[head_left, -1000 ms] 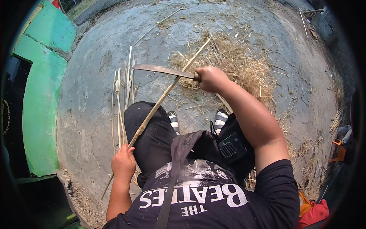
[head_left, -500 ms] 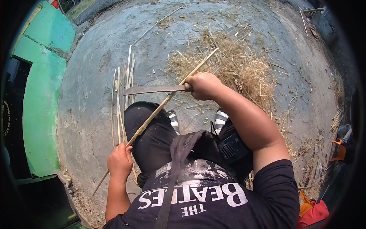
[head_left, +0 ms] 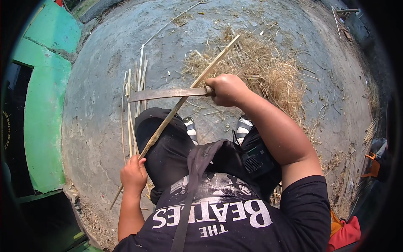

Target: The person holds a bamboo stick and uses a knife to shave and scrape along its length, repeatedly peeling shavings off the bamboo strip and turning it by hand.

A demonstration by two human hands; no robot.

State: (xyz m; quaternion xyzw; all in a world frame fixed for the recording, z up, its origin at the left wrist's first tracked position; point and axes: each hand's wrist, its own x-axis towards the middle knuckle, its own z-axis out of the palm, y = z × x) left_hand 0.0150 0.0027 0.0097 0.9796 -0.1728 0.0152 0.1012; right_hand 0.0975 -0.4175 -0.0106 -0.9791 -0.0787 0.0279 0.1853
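Note:
My left hand (head_left: 133, 174) is closed around the lower part of a long pale bamboo strip (head_left: 166, 123). The strip slants up and to the right across my left knee, and its far end stands over the shavings. In my right hand (head_left: 226, 90) is the wooden handle of a machete (head_left: 163, 94), gripped in a fist. Its broad, brownish blade points left and lies across the strip, just beyond my knee. Several thin bamboo strips (head_left: 129, 107) lie on the ground beside my left leg.
A heap of curly shavings (head_left: 268, 75) covers the grey ground (head_left: 96, 138) ahead and to the right. One long thin strip (head_left: 168, 28) lies farther off. A green wall (head_left: 46, 117) stands on the left. Red cloth (head_left: 346, 235) and an orange object (head_left: 371, 165) are at the right.
The bamboo strip's far end has risen away from me and its slant is steeper. The machete's blade has shifted slightly left, with my right hand a little farther from me.

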